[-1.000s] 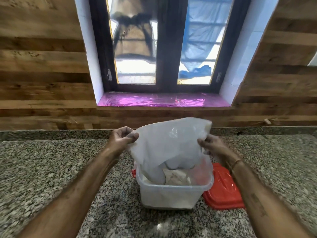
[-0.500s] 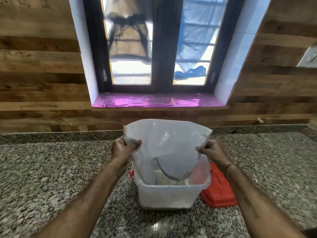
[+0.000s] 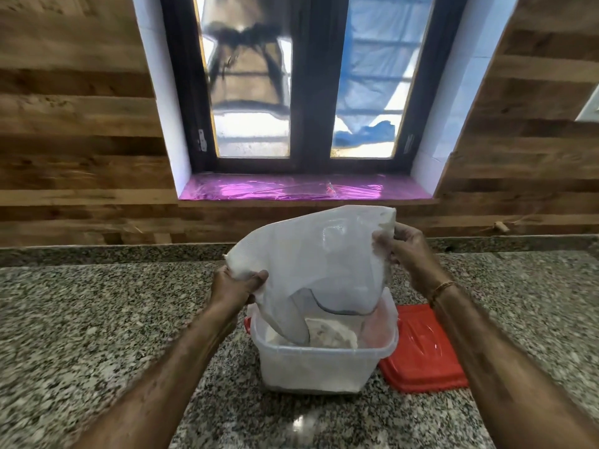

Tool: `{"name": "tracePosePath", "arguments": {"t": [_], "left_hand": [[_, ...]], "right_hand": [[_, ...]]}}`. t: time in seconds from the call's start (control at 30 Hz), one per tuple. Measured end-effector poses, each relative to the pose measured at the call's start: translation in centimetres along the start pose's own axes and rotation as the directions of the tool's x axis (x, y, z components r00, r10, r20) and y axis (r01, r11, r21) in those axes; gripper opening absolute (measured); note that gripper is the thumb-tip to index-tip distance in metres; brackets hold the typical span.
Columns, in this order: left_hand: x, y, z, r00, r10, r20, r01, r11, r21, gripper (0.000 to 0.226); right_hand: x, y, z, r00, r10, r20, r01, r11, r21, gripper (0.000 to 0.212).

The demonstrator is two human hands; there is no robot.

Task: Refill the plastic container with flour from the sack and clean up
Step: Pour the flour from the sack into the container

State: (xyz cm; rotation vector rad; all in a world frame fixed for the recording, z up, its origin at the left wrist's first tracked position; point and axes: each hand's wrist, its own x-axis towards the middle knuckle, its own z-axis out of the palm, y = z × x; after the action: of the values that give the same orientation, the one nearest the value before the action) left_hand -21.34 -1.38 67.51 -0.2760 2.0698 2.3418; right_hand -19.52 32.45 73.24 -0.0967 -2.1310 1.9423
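A white plastic sack hangs upside down over a clear plastic container, its mouth down inside the rim. My left hand grips the sack's lower left corner. My right hand grips the upper right corner, held higher, so the sack tilts. White flour lies heaped in the container under the sack's mouth. A red lid rests flat on the counter, touching the container's right side.
The container stands on a speckled granite counter. A wood-panelled wall and a dark-framed window with a shiny purple sill rise behind it. A white switch plate shows at the right edge.
My right hand has risen and my left hand has dropped, tilting the sack to the left over the container. The sack looks emptier and flatter than before.
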Motion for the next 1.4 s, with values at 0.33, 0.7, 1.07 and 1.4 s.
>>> {"name": "tracePosePath", "arguments": {"t": [0.33,0.7,1.07,1.4], "left_hand": [[-0.8,0.9,0.7,0.994,0.065,-0.093,-0.076,0.989,-0.124,0.016],[-0.8,1.0,0.3,0.966,0.123,-0.226,-0.114,0.992,0.051,0.024],[-2.3,0.5,1.1,0.955,0.104,-0.278,-0.111,0.994,-0.009,0.01],[-1.8,0.4,0.4,0.927,0.084,-0.367,-0.013,0.982,0.191,0.018]], "right_hand": [[0.2,7.8,-2.2,0.992,-0.027,0.124,0.053,0.975,-0.215,0.018],[3.5,6.9,-2.6,0.997,-0.041,-0.06,0.021,0.955,-0.296,0.033],[3.3,10.0,-3.1,0.989,-0.009,0.148,0.055,0.949,-0.309,0.019],[2.2,8.1,-2.2,0.959,0.071,0.276,0.026,0.943,-0.332,0.034]]}}
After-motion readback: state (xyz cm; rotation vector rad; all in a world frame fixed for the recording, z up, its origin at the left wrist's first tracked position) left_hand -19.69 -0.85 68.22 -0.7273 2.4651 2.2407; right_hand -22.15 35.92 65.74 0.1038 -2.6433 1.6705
